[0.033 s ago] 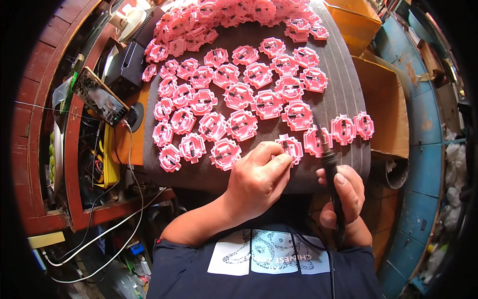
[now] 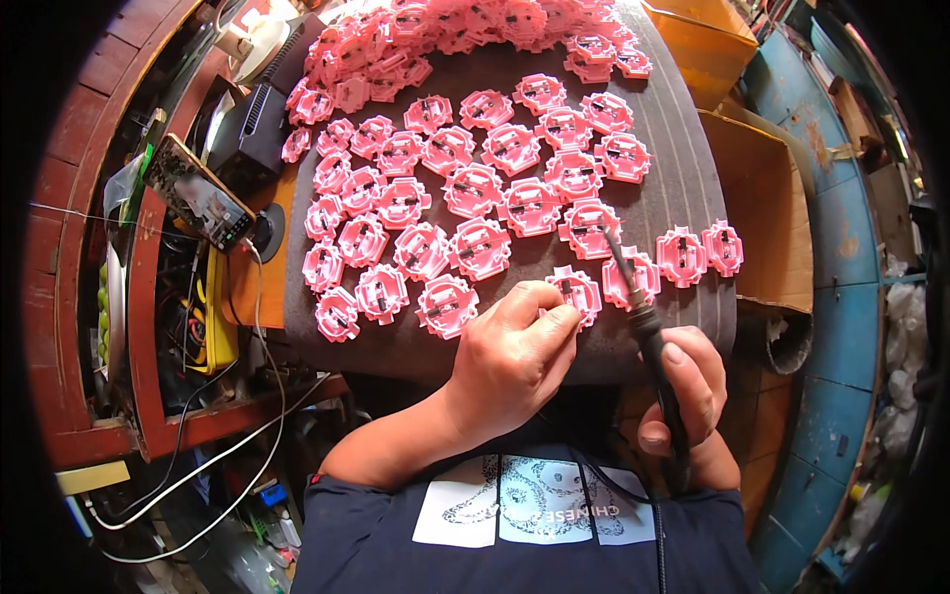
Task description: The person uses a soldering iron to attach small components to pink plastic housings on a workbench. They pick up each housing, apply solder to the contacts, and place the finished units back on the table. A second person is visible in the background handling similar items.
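My right hand is closed round the black handle of a soldering iron. Its slim metal tip points up and left, over the pink plastic parts. Beneath the iron's shaft lies one pink part; another pink part is by the tip, though I cannot tell whether they touch. My left hand is pinched at the lower left edge of a further pink part. What its fingertips hold is hidden. Many similar round pink parts with small metal and black pieces inside lie in rough rows on the dark grey cloth surface.
A heap of pink parts covers the far end. On the left are a phone on a stand, a black box-shaped device and a white cable. An open cardboard box stands on the right, beside blue cabinets.
The soldering iron's tip has swung left and slightly up, toward the pink parts. My left hand has stayed put.
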Demonstrator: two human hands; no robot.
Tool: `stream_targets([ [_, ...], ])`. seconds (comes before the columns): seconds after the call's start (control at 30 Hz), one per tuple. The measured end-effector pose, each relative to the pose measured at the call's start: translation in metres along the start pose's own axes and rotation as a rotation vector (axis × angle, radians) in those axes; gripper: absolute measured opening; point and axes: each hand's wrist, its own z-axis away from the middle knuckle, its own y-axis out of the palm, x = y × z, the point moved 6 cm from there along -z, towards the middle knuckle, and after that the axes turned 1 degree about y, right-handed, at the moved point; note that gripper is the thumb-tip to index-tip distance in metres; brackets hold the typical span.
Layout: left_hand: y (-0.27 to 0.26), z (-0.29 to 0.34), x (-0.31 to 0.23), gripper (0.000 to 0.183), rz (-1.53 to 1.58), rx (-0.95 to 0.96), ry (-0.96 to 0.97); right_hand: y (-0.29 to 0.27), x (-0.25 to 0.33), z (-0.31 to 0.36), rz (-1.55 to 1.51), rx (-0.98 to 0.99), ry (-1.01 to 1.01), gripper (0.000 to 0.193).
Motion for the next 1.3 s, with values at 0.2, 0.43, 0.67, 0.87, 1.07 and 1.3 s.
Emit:
stream_targets([
  [0.2, 0.001, -0.004, -0.007, 0.022, -0.130, 0.057, -0.003, -0.017, 0.008, 0.008, -0.038, 0.052, 0.073, 0.032],
  [0.43, 0.001, -0.005, -0.010, 0.021, -0.203, 0.099, -0.022, -0.021, 0.008, 0.013, -0.116, 0.036, 0.073, 0.024],
  [0.67, 0.002, -0.007, -0.008, 0.021, -0.177, 0.088, -0.034, -0.021, 0.007, 0.016, -0.136, 0.074, 0.052, 0.024],
  [0.87, 0.002, -0.005, -0.006, 0.021, -0.161, 0.038, -0.035, -0.018, 0.005, 0.014, -0.134, 0.092, 0.057, 0.025],
  [1.07, 0.002, -0.003, -0.006, 0.022, -0.124, 0.023, -0.011, -0.018, 0.005, 0.014, -0.134, 0.090, 0.069, 0.025],
  [1.3, 0.003, -0.007, -0.009, 0.023, -0.183, 0.085, -0.013, -0.021, 0.005, 0.018, -0.117, 0.055, 0.069, 0.024],
])
